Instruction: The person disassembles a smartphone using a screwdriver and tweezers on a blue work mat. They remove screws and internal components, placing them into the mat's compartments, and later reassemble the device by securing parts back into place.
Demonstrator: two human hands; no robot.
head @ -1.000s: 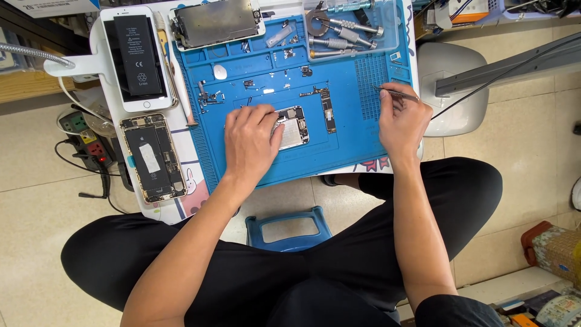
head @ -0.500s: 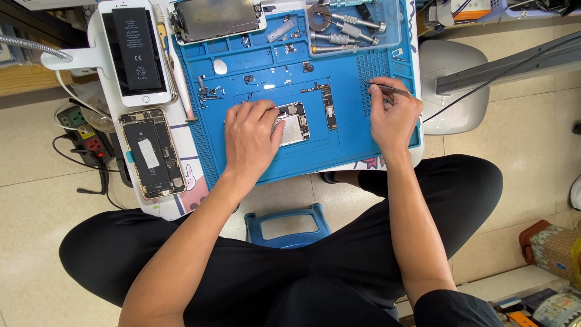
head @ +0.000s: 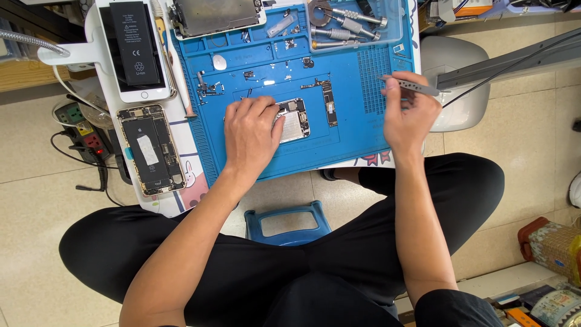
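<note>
The person is sitting cross-legged at a low table, working over a blue repair mat. The left hand is lying palm-down on the mat, its fingers curled loosely and pressing on the left edge of a small metal phone part near the mat's middle. The right hand is hovering over the mat's right edge, pinching a pair of silver tweezers between thumb and fingers. An opened phone body is lying left of the mat, and a white phone with a black battery on it is sitting above that. Screwdrivers are resting in a clear tray at the top.
</note>
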